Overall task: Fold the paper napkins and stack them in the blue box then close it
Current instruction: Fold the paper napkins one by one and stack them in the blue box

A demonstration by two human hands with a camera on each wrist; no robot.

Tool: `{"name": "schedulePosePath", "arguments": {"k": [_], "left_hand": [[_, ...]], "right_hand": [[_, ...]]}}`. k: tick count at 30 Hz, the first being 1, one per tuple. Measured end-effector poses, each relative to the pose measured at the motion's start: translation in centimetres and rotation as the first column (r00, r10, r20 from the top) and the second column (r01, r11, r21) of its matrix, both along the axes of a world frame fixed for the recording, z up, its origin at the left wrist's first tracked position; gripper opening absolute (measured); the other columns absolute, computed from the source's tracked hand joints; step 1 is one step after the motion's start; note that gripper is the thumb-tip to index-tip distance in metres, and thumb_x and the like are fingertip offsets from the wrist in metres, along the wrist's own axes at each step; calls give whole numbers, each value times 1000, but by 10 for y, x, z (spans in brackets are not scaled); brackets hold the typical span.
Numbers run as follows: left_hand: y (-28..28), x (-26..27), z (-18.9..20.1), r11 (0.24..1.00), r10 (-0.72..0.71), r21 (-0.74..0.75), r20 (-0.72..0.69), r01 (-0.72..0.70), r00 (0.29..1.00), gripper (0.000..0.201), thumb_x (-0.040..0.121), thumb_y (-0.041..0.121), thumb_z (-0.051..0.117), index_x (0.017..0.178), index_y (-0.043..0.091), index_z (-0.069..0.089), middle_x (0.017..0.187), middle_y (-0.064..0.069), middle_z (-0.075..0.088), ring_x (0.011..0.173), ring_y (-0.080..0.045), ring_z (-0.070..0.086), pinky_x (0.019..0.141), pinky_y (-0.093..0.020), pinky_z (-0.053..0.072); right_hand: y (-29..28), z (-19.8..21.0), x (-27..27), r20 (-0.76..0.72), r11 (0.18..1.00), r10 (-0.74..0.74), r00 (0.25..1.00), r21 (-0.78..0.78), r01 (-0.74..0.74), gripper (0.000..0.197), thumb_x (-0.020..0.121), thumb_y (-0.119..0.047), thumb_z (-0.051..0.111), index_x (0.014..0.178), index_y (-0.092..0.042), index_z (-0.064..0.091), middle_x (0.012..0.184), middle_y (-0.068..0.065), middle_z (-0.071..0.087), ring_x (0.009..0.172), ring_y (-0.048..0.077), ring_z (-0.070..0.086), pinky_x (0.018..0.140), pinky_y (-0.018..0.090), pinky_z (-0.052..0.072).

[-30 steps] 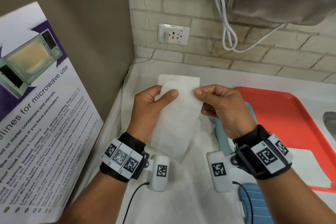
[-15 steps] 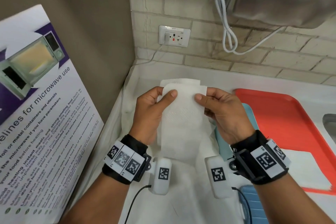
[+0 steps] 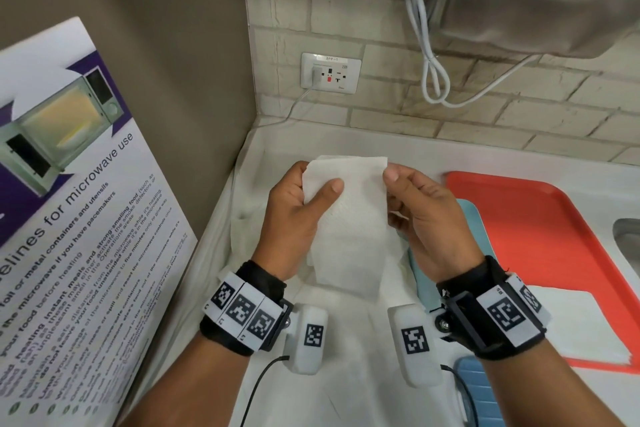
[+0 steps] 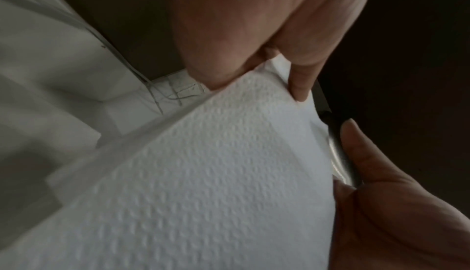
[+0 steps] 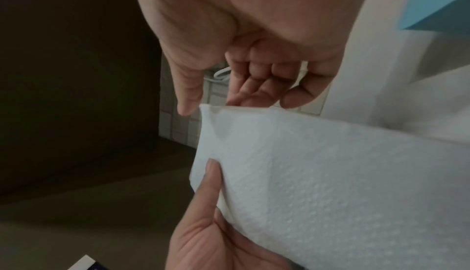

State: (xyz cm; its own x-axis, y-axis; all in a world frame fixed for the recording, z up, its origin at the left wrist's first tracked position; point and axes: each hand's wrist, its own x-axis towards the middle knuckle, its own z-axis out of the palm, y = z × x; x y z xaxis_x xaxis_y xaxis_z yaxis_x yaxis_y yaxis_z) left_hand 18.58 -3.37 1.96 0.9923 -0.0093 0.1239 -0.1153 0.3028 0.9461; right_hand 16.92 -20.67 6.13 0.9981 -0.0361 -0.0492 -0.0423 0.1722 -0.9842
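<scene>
White dimple-embossed napkin (image 3: pixel 349 218), light blue box (image 3: pixel 474 218), orange-red tray (image 3: pixel 540 229), black-and-white checkered wrist tags (image 3: pixel 242 312).

Red tray (image 3: pixel 540 229), microwave poster (image 3: pixel 69 184), wall socket (image 3: pixel 330 73), looped white cable (image 3: pixel 433 55).

The napkin (image 3: pixel 349 215) hangs between both hands; the tray (image 3: pixel 540 218) lies at 3 o'clock, the poster (image 3: pixel 69 201) at 9 o'clock.

Left wrist: black fabric wristband (image 3: pixel 242 308) with white fiducial-marker plates | white oval camera pod (image 3: pixel 308 336), one marker, black cable (image 3: pixel 258 388) | Right wrist: black fabric band (image 3: pixel 491 312), black bracket, white marker plates | white pod (image 3: pixel 414 343), black cable | Forearms bare.
</scene>
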Motion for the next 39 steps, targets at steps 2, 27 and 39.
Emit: {"name": "schedulePosePath", "arguments": {"k": [2,27,39], "left_hand": [[2,2,1,1000,2,6,3,-2,1000,24,92,20,74,111,8,65,109,-10,75,102,-27,71,90,-44,58],[6,8,5,1000,31,-5,-80,-31,996,20,83,29,78,89,18,63,96,-6,72,91,-25,68,83,-47,56],[2,3,13,999,-13,-32,-90,10,996,56,70,38,88,101,-2,63,100,-16,69,93,-32,68,92,-63,55]], "right_hand": [[-1,-2,-2,0,1000,3,1000,-20,-3,15,76,-29,76,89,-20,76,78,2,63,65,10,50,66,23,41],[4,-9,3,-49,999,29,998,15,-28,23,81,-26,72,89,-9,58,82,13,65,72,20,64,62,28,57],[4,-6,2,29,995,16,999,-95,-13,31,78,-32,76,92,-7,65,92,16,71,80,22,70,70,36,59]]}}
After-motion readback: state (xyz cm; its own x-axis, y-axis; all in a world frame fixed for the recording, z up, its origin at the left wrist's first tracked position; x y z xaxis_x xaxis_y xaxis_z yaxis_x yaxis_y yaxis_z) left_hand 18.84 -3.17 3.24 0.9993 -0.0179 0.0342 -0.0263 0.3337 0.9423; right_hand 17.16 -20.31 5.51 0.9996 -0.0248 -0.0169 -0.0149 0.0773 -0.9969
